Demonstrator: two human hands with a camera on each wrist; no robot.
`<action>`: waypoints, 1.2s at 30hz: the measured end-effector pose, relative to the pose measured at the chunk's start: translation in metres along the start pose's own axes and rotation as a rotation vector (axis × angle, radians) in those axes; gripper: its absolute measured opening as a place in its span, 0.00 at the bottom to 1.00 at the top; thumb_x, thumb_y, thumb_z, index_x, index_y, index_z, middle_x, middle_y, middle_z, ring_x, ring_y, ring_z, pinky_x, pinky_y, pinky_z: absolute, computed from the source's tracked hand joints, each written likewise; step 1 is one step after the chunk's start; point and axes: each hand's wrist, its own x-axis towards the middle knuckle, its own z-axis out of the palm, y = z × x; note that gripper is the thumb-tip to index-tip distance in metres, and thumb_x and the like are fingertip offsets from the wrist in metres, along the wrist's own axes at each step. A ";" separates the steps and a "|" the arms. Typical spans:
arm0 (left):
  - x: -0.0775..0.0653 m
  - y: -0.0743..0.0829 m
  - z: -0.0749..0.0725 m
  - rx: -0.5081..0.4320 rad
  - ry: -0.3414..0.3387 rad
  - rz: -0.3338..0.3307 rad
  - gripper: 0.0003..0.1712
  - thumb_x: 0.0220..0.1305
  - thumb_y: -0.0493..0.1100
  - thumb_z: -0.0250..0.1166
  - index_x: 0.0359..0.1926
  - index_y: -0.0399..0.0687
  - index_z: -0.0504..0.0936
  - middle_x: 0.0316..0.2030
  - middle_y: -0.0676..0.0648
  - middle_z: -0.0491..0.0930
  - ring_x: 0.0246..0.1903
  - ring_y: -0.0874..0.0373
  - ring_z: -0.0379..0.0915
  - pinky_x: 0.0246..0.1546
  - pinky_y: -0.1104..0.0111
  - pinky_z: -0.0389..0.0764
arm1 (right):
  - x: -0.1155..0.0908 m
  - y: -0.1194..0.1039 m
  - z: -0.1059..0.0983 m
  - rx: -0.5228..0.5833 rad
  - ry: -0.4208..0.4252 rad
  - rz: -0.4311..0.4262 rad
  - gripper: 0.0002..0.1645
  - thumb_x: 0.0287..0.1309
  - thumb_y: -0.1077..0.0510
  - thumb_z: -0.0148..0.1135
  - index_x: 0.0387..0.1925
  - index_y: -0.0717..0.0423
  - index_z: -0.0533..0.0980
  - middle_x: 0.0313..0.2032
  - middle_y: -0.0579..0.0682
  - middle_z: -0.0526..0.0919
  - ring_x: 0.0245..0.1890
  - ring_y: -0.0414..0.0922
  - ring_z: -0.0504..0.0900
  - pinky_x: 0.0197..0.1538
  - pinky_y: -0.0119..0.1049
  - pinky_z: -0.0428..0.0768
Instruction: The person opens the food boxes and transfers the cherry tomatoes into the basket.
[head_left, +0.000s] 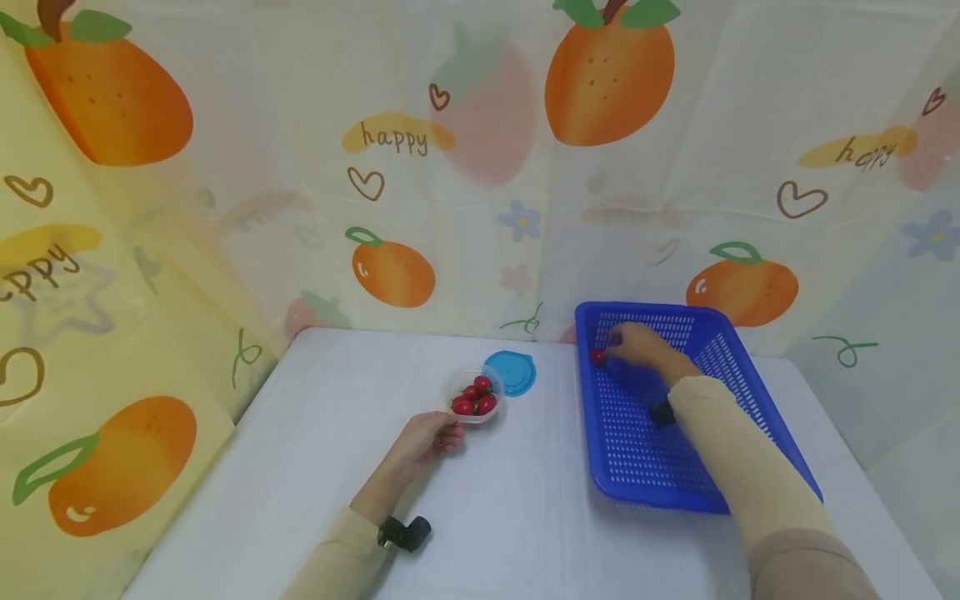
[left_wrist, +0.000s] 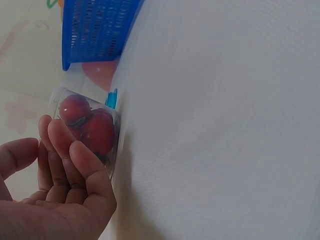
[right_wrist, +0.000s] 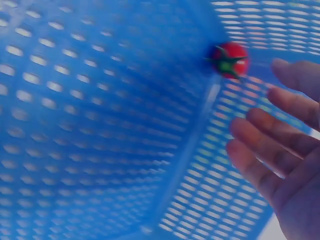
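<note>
Sleeved R arm (head_left: pixel 738 454) spans blue basket (head_left: pixel 652 475); R hand (head_left: pixel 641 343), fingers loosely extended, by lone tomato (head_left: pixel 597 357) at basket's 10 o'clock. L hand (head_left: pixel 424 439) seemingly pinches clear tub (head_left: pixel 474 419) at 8 o'clock, prob. steadying it; lid (head_left: pixel 513 368) off at 2 o'clock, so tub tomatoes (head_left: pixel 486 405) reachable.

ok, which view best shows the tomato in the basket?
Right wrist: the tomato is largest there, its green top visible. Head shows it as a small red spot near the right hand; left wrist doesn't show it.
</note>
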 end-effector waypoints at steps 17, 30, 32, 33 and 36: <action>-0.003 -0.001 0.002 0.008 -0.012 -0.012 0.18 0.69 0.43 0.54 0.49 0.32 0.77 0.33 0.47 0.82 0.33 0.58 0.79 0.39 0.71 0.81 | 0.001 -0.095 -0.030 -0.003 0.108 -0.185 0.19 0.62 0.57 0.59 0.49 0.67 0.78 0.44 0.63 0.84 0.47 0.58 0.81 0.54 0.52 0.77; -0.003 0.000 0.002 -0.014 0.003 0.006 0.18 0.69 0.43 0.54 0.48 0.31 0.78 0.31 0.47 0.83 0.31 0.59 0.79 0.37 0.72 0.81 | 0.011 -0.188 0.017 -0.119 -0.153 -0.343 0.18 0.64 0.55 0.60 0.52 0.58 0.79 0.49 0.56 0.82 0.51 0.50 0.80 0.57 0.43 0.79; -0.002 0.001 0.002 -0.018 -0.001 0.016 0.18 0.69 0.43 0.54 0.48 0.30 0.78 0.30 0.47 0.82 0.31 0.59 0.79 0.36 0.72 0.81 | 0.013 -0.198 0.028 -0.136 -0.196 -0.358 0.17 0.64 0.55 0.61 0.52 0.58 0.79 0.48 0.55 0.83 0.51 0.49 0.80 0.57 0.43 0.78; -0.002 0.001 0.002 -0.022 -0.004 0.020 0.18 0.69 0.43 0.54 0.48 0.29 0.78 0.30 0.47 0.82 0.30 0.59 0.79 0.36 0.72 0.81 | 0.013 -0.202 0.034 -0.141 -0.219 -0.360 0.17 0.64 0.55 0.61 0.52 0.58 0.80 0.48 0.54 0.83 0.50 0.49 0.80 0.57 0.43 0.78; -0.003 0.003 0.002 -0.031 -0.024 0.023 0.19 0.70 0.42 0.54 0.48 0.28 0.77 0.30 0.48 0.82 0.30 0.60 0.79 0.36 0.72 0.80 | 0.012 -0.216 0.050 -0.168 -0.282 -0.360 0.17 0.63 0.55 0.62 0.51 0.57 0.80 0.46 0.52 0.84 0.48 0.46 0.79 0.56 0.40 0.78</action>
